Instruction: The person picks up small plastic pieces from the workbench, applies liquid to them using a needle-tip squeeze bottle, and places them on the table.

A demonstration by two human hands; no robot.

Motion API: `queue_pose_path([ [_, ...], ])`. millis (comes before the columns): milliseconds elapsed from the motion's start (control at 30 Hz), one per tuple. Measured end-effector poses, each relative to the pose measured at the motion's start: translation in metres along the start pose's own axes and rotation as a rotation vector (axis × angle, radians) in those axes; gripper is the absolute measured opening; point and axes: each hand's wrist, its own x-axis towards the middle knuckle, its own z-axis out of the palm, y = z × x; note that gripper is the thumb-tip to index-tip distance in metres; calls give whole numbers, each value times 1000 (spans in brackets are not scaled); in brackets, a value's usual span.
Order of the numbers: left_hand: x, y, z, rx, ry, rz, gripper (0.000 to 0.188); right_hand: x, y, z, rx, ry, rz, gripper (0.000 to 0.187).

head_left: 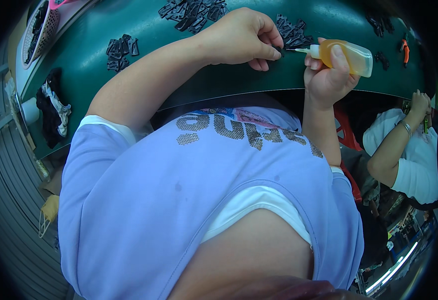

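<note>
My left hand [246, 37] is closed, thumb and fingertips pinching a small black part [280, 50] that they mostly hide. In my right hand [330, 82] lies a clear squeeze bottle [354, 59] of amber liquid, tipped on its side. Its thin needle tip points left and reaches the black part or stops very close to it; I cannot tell if they touch. Just beyond both hands is a heap of black plastic pieces [293, 32] on the green table [219, 80].
More black pieces form a large pile [194, 14] at the far middle and a smaller pile [121, 50] at left. Orange-handled pliers [405, 51] lie at right. A white basket [43, 32] and dark cloth [53, 110] sit left. Another person's arm [404, 130] rests at the table's right edge.
</note>
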Motion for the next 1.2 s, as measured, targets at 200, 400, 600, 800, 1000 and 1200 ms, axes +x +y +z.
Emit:
queue_pose_path([
  [200,5,1,-1,-177,-2,-67,14,-4,-3,-6,-18,-120,24,13],
  [400,6,7,-3,-253,-32,-100,9,-8,-2,-6,-54,-230,24,10],
  [600,6,13,-1,-209,-11,-141,10,-8,-1,-7,-83,-227,11,10],
  [800,6,6,-2,-221,-17,-130,10,-9,-4,-2,-190,-225,7,12],
  [1000,9,8,-2,-217,-19,-133,10,-8,-2,-4,-203,-252,-14,11],
  [1200,8,5,-4,-216,-4,-120,11,-5,3,-5,-156,-194,-27,8],
])
